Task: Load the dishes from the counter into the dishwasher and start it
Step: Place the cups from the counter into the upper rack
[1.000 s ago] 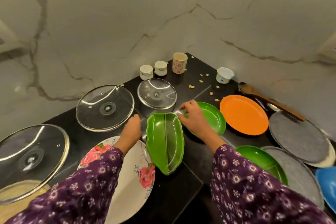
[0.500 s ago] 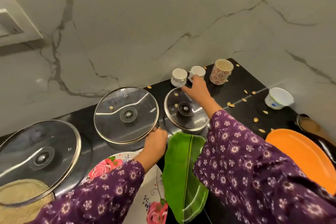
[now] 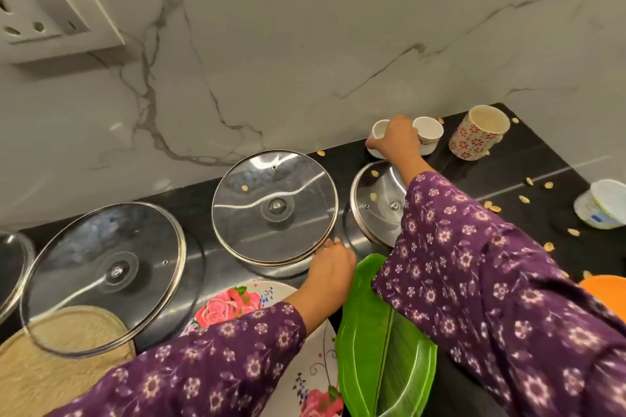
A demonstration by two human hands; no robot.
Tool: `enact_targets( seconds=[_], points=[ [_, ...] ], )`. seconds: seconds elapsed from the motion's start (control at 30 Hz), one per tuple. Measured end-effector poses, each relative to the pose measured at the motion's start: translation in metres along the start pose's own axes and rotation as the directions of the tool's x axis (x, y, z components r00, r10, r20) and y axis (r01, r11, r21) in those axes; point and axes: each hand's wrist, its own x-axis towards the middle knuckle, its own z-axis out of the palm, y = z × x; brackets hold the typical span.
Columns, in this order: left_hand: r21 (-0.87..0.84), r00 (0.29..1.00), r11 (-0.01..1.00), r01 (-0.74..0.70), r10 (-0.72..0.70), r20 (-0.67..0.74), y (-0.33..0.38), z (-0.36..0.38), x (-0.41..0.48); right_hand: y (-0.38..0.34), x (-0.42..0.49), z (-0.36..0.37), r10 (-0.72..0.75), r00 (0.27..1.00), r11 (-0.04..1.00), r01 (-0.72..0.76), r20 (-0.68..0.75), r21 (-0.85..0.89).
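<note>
On the black counter (image 3: 528, 159), two small white cups stand by the marble wall. My right hand (image 3: 394, 139) reaches over the small steel-rimmed lid (image 3: 376, 200) and closes on the left cup (image 3: 378, 128), with its fingers also against the right cup (image 3: 429, 132). My left hand (image 3: 330, 267) rests with curled fingers on the counter. It holds nothing, and its fingertips touch the rim of the middle glass lid (image 3: 274, 206). A green leaf-shaped plate (image 3: 382, 349) and a rose-patterned plate (image 3: 305, 382) lie near me, partly under my sleeves.
A red-flowered mug (image 3: 479, 132) stands right of the cups, and a white tub (image 3: 601, 208) sits further right. A large glass lid (image 3: 105, 274) overlaps a woven mat (image 3: 50, 366). An orange plate (image 3: 606, 288) shows at the right edge. Seeds are scattered about. There is a wall socket (image 3: 50, 7) at the upper left.
My right hand left the green plates, reached back over the small lid and closed on the white cups. My left hand stayed by the middle lid. The view swung left and closer.
</note>
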Motion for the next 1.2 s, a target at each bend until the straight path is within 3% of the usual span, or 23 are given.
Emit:
enact_targets(
  seconds=[0.1, 0.23, 0.37, 0.53, 0.7, 0.77, 0.8, 0.9, 0.97, 1.0, 1.1, 1.2],
  points=[
    [0.018, 1.000, 1.000, -0.015, 0.015, 0.010, -0.001, 0.002, 0.001, 0.002, -0.018, -0.015, 0.018, 0.997, 0.996, -0.011, -0.074, 0.090],
    [0.015, 0.998, 0.998, -0.065, 0.065, -0.022, -0.004, 0.002, -0.002, 0.013, -0.066, -0.055, -0.069, 0.966, 0.961, 0.132, -0.251, 0.244],
    [-0.019, 0.993, 0.994, -0.111, 0.110, -0.037, -0.006, -0.001, -0.011, 0.025, -0.134, -0.098, -0.054, 0.939, 0.909, 0.188, -0.341, 0.373],
    [-0.070, 0.989, 0.987, -0.147, 0.146, -0.028, -0.016, -0.012, -0.029, 0.045, -0.236, -0.130, -0.042, 0.942, 0.907, 0.176, -0.333, 0.383],
    [-0.280, 0.986, 0.949, -0.143, 0.114, -0.118, -0.020, -0.025, -0.048, 0.086, -0.340, -0.158, 0.034, 0.938, 0.889, 0.130, -0.346, 0.439],
    [-0.347, 0.977, 0.917, -0.195, 0.148, -0.156, -0.005, -0.026, -0.055, 0.106, -0.379, -0.167, 0.163, 0.938, 0.794, 0.060, -0.307, 0.605],
    [-0.363, 0.967, 0.901, -0.237, 0.183, -0.176, 0.008, -0.027, -0.064, 0.117, -0.403, -0.170, 0.253, 0.928, 0.680, 0.031, -0.275, 0.733],
    [-0.396, 0.906, 0.822, -0.410, 0.317, -0.281, 0.060, -0.028, -0.099, 0.148, -0.476, -0.175, 0.439, 0.895, 0.145, 0.020, -0.082, 0.989],
    [-0.403, 0.840, 0.741, -0.537, 0.424, -0.338, 0.102, -0.028, -0.127, 0.168, -0.525, -0.175, 0.479, 0.878, -0.088, 0.057, -0.008, 0.994],
    [-0.403, 0.803, 0.696, -0.595, 0.488, -0.343, 0.125, -0.027, -0.143, 0.177, -0.551, -0.174, 0.516, 0.857, -0.124, 0.095, -0.018, 0.988],
    [-0.387, 0.662, 0.546, -0.743, 0.686, -0.302, 0.194, -0.019, -0.194, 0.203, -0.629, -0.168, 0.622, 0.772, -0.066, 0.220, -0.133, 0.973],
    [-0.344, 0.478, 0.382, -0.858, 0.838, -0.264, 0.261, -0.001, -0.258, 0.220, -0.713, -0.158, 0.754, 0.642, -0.076, 0.294, -0.138, 0.953]
  ],
)
